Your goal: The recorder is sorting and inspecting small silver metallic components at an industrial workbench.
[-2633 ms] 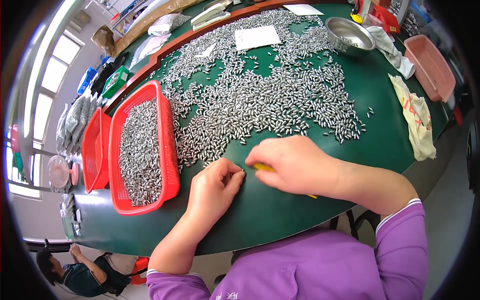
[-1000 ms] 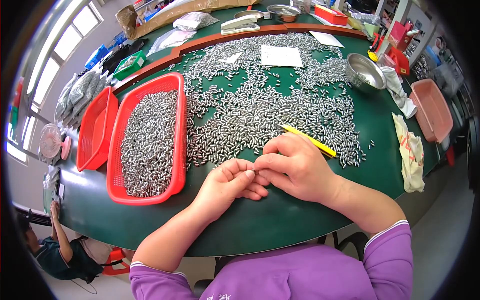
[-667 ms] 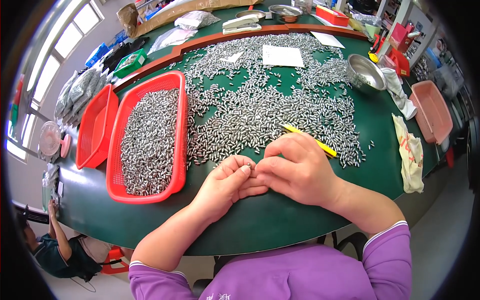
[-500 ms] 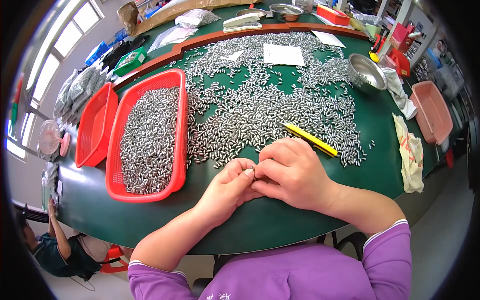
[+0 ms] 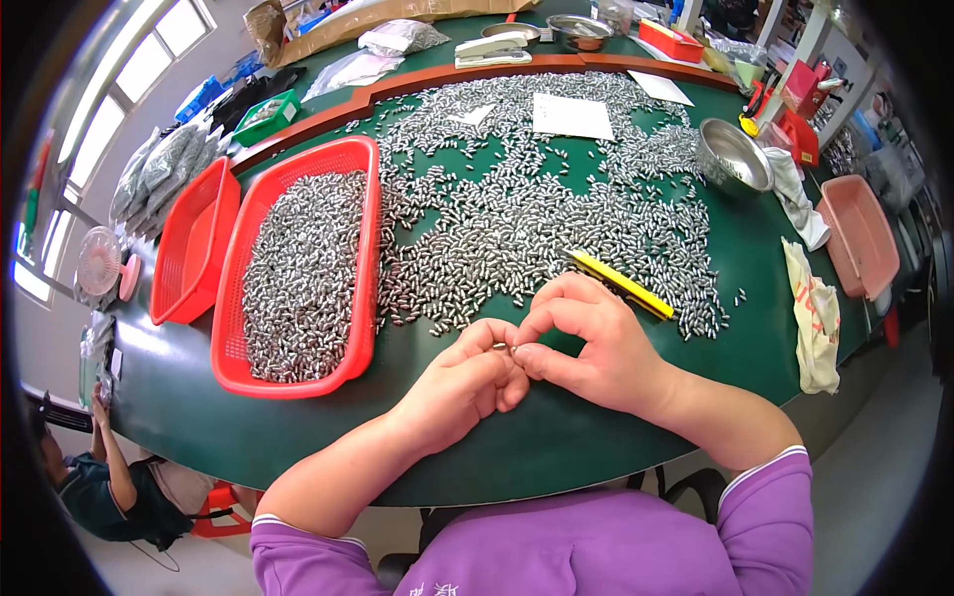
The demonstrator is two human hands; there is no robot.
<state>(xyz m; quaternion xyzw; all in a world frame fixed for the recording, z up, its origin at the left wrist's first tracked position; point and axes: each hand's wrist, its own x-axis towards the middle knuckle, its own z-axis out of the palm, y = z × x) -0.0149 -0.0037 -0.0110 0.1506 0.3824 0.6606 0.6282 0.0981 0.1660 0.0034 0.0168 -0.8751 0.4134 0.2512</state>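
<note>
Close to the table's near edge, my left hand [image 5: 465, 385] and my right hand [image 5: 594, 343] meet fingertip to fingertip. Both are closed in a pinch around one small metal piece [image 5: 505, 347], mostly hidden by the fingers. It looks like the spindle-shaped silvery metal pieces [image 5: 556, 233] spread in a thick layer beyond my hands. A yellow utility knife [image 5: 624, 285] lies on that layer, just past my right hand. Left of my hands, a red plastic basket [image 5: 369, 248] is heaped with the same sort of pieces.
An empty-looking red tray [image 5: 194, 243] stands left of the basket. Metal bowls [image 5: 733, 156], a cloth [image 5: 813, 318] and a pink tub [image 5: 860, 238] line the right side. White paper [image 5: 573, 116] lies on the far pieces. Another person [image 5: 119, 492] sits at the lower left.
My left fingers have curled in more, and my right thumb and forefinger now form a rounder pinch. The hands stay together in nearly the same place; the view has shifted slightly.
</note>
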